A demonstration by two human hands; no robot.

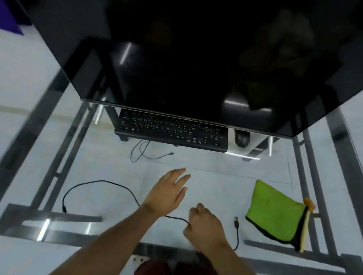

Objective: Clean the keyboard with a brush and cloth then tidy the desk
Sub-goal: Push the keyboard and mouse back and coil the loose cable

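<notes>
— Under the lower edge of the big dark monitor (198, 48), on the glass desk (108, 165): black keyboard (172, 130), long axis running left to right, key rows facing up, far side tucked beneath the screen.
— And beside it?
— Just to its right, a dark mouse (242, 138), near but apart, nose pointing away toward the monitor.
— Hands?
— Left hand (168, 191) held flat and spread, palm down, fingers pointing forward at the keyboard, empty, well short of it. Right hand (205, 226) curled closed, pinching a black cable (101, 182) at the near centre of the desk.
— Lie of the cable?
— From the pinch, passing under the left wrist, arching up and left, then dropping to a plug at the near left. Past the right hand, looping down and up to a USB plug (236, 221) pointing away.
— Cloth?
— Green cloth (274, 214) with dark edging, folded, at the near right, well apart from the keyboard, one corner aimed toward the monitor. Something yellow and orange (308, 212) along its right edge, too blurred to name.
— Anything else?
— A second thin cable (142, 153), looped, just in front of the keyboard.
</notes>
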